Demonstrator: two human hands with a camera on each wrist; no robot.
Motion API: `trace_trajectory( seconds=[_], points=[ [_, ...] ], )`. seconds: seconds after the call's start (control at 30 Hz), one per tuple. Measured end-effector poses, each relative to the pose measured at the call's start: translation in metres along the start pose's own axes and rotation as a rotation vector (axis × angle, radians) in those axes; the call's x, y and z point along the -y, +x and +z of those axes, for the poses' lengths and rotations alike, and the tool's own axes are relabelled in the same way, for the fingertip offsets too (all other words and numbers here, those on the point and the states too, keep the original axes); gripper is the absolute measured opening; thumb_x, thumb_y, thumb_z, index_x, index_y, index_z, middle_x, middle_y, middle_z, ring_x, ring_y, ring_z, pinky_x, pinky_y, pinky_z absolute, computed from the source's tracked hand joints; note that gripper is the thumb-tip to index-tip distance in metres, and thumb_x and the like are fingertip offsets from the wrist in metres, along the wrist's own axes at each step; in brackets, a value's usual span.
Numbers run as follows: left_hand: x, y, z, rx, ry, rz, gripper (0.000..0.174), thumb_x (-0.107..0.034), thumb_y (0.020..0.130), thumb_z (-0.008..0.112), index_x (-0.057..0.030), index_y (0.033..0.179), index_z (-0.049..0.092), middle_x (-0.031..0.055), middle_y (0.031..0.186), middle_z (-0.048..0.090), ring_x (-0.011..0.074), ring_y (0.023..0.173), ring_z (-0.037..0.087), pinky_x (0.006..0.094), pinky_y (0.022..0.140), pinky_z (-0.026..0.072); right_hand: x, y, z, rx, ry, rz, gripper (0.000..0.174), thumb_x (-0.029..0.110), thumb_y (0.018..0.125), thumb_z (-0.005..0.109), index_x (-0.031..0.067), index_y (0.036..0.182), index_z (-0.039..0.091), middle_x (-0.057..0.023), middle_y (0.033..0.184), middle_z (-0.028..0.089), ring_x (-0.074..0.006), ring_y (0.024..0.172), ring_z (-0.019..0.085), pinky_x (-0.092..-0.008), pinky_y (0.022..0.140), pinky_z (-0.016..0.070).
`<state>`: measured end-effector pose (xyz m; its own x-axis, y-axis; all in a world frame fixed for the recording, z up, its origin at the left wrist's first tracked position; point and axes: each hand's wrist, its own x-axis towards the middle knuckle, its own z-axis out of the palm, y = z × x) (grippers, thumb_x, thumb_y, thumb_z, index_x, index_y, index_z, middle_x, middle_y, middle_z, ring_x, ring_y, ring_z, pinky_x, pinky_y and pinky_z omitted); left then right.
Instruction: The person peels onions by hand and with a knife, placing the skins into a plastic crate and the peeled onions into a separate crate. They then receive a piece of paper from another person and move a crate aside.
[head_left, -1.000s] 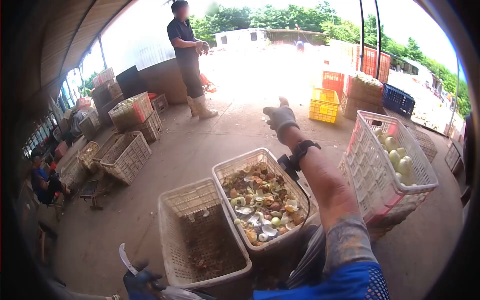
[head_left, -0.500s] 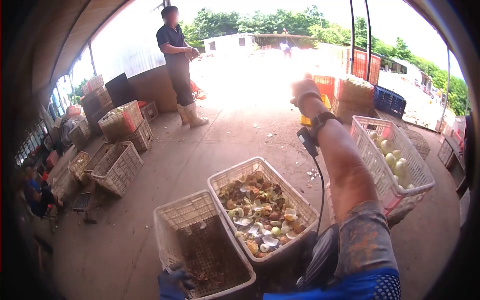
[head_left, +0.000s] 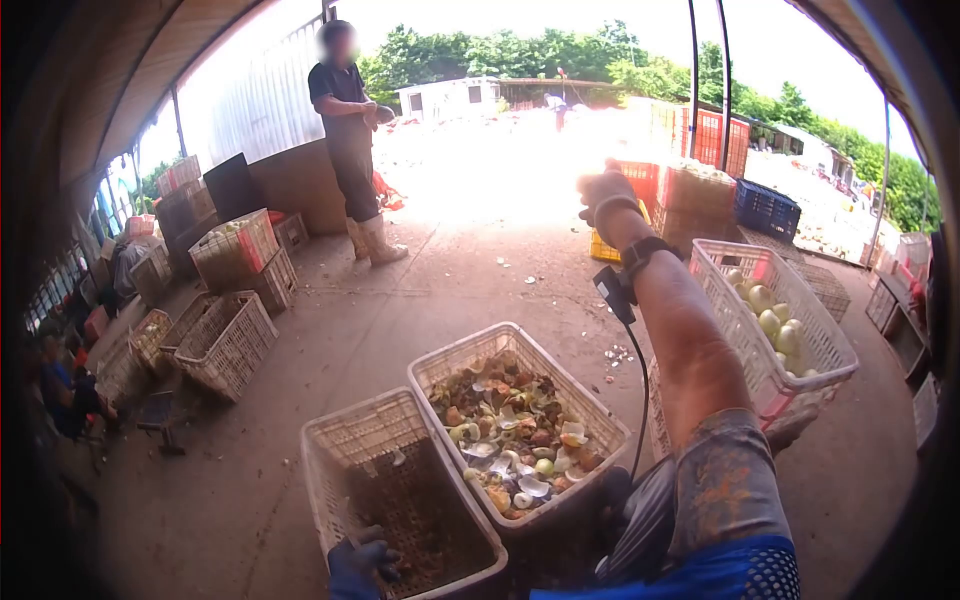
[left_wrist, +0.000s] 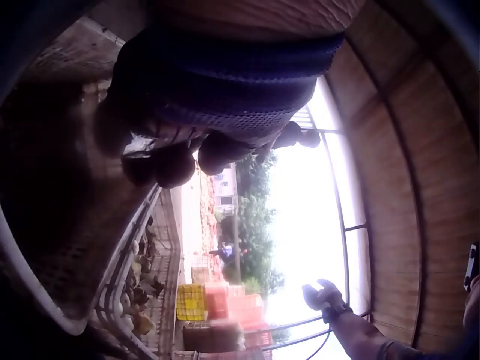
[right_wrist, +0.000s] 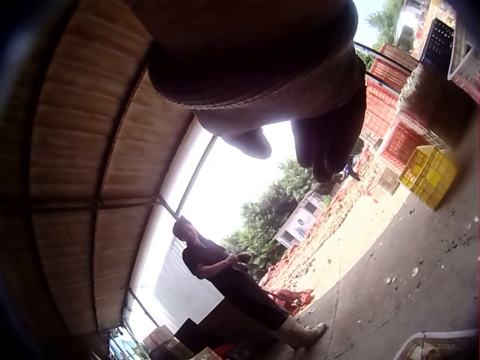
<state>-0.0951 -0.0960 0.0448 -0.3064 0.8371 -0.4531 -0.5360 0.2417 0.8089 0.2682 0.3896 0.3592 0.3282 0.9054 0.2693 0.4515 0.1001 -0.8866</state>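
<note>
My left hand (head_left: 362,565), in a blue glove, is low over the near side of the brown-stained white crate (head_left: 312,490). Its fingers are curled, and a bright bit of the knife (left_wrist: 138,147) shows between them in the left wrist view; most of the knife is hidden. Beside that crate stands another white crate (head_left: 610,440) full of onion peelings and scraps (head_left: 515,430). My right arm reaches forward at chest height, and the gloved right hand (head_left: 608,195) is raised in the air with nothing in it, its thumb apart from the fingers in the right wrist view (right_wrist: 300,112).
At my right a tall white crate (head_left: 840,365) holds peeled onions (head_left: 770,325). A person (head_left: 345,140) in dark clothes and boots stands ahead. Stacked crates (head_left: 235,250) line the left, where another person (head_left: 65,390) sits. Red crates (head_left: 725,140) and a blue crate (head_left: 768,207) stand at the far right.
My left hand, with the curved knife in it, has moved right from beside the crate to over it. My right hand has moved slightly right and stays raised. The view has shifted a little.
</note>
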Motion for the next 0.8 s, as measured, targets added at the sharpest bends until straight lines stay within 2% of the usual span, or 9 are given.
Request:
trace_trajectory(
  seconds=[0.17,0.27,0.33,0.4,0.47,0.57,0.67,0.77,0.8],
  points=[
    [0.000,0.007,0.009,0.002,0.208,0.037,0.042,-0.028,0.099,0.060,-0.0060,0.135,0.058,0.0086,0.097,0.067,0.0263,0.082,0.067,0.0425,0.069,0.0573,-0.002,-0.001,0.000,0.038,0.090,0.004,0.073,0.015,0.090,0.061,0.0186,0.155,0.028,-0.0114,0.089,0.063,-0.0218,0.062,0.066,-0.0323,0.048,0.0493],
    [0.003,0.012,0.013,0.009,0.191,0.073,0.042,-0.026,0.097,0.063,-0.0070,0.134,0.060,0.0064,0.094,0.066,0.0244,0.078,0.065,0.0413,0.068,0.0567,-0.004,-0.001,0.002,0.075,0.162,0.029,0.075,0.015,0.092,0.062,0.0195,0.157,0.025,-0.0119,0.090,0.064,-0.0221,0.061,0.066,-0.0326,0.048,0.0494],
    [0.005,0.020,0.013,0.013,0.211,0.081,0.039,-0.026,0.095,0.065,-0.0073,0.129,0.062,0.0071,0.093,0.067,0.0254,0.078,0.066,0.0419,0.068,0.0563,-0.004,-0.005,0.003,0.069,0.125,-0.024,0.083,0.017,0.087,0.063,0.0031,0.159,0.023,-0.0161,0.092,0.071,-0.0223,0.065,0.071,-0.0346,0.058,0.0556],
    [0.003,0.024,0.015,0.018,0.230,0.088,0.037,-0.026,0.092,0.068,-0.0077,0.123,0.065,0.0079,0.092,0.067,0.0265,0.078,0.066,0.0425,0.069,0.0560,-0.004,-0.007,0.004,0.069,0.135,-0.024,0.083,0.017,0.087,0.063,0.0032,0.159,0.023,-0.0160,0.092,0.071,-0.0222,0.065,0.071,-0.0349,0.058,0.0556],
    [-0.019,0.019,0.038,-0.091,0.315,0.038,0.043,-0.006,0.086,0.063,0.0089,0.126,0.058,0.0188,0.077,0.068,0.0289,0.065,0.069,0.0433,0.049,0.0594,-0.002,-0.011,0.004,0.068,0.143,-0.026,0.084,0.017,0.087,0.063,0.0033,0.159,0.023,-0.0158,0.091,0.071,-0.0221,0.065,0.071,-0.0353,0.058,0.0557],
    [-0.016,0.023,0.039,-0.088,0.274,0.058,0.043,-0.004,0.084,0.065,0.0090,0.125,0.058,0.0185,0.077,0.068,0.0286,0.055,0.066,0.0424,0.045,0.0580,-0.004,-0.012,0.003,0.074,0.163,-0.036,0.084,0.017,0.087,0.063,0.0032,0.159,0.023,-0.0156,0.092,0.071,-0.0221,0.066,0.071,-0.0356,0.057,0.0554],
    [-0.018,0.027,0.041,-0.074,0.295,0.077,0.042,-0.005,0.084,0.065,0.0083,0.124,0.059,0.0180,0.076,0.068,0.0282,0.058,0.066,0.0430,0.048,0.0588,-0.011,-0.002,0.007,0.089,0.154,-0.017,0.081,0.017,0.087,0.063,0.0025,0.158,0.025,-0.0163,0.092,0.071,-0.0221,0.065,0.071,-0.0349,0.057,0.0555],
    [-0.019,0.029,0.041,-0.078,0.234,0.062,0.039,-0.004,0.084,0.065,0.0077,0.121,0.061,0.0181,0.077,0.067,0.0293,0.063,0.068,0.0440,0.050,0.0592,-0.043,0.029,0.020,0.139,0.240,-0.029,0.076,0.018,0.088,0.063,0.0011,0.154,0.030,-0.0202,0.094,0.071,-0.0235,0.072,0.073,-0.0335,0.064,0.0560],
    [-0.019,0.034,0.040,-0.083,0.227,0.065,0.039,-0.005,0.084,0.065,0.0069,0.122,0.061,0.0177,0.078,0.067,0.0290,0.063,0.068,0.0435,0.050,0.0588,-0.071,0.059,0.024,0.203,-0.017,-0.197,0.076,0.022,0.089,0.063,0.0023,0.154,0.030,-0.0211,0.099,0.071,-0.0264,0.083,0.074,-0.0365,0.072,0.0567]
  ],
)
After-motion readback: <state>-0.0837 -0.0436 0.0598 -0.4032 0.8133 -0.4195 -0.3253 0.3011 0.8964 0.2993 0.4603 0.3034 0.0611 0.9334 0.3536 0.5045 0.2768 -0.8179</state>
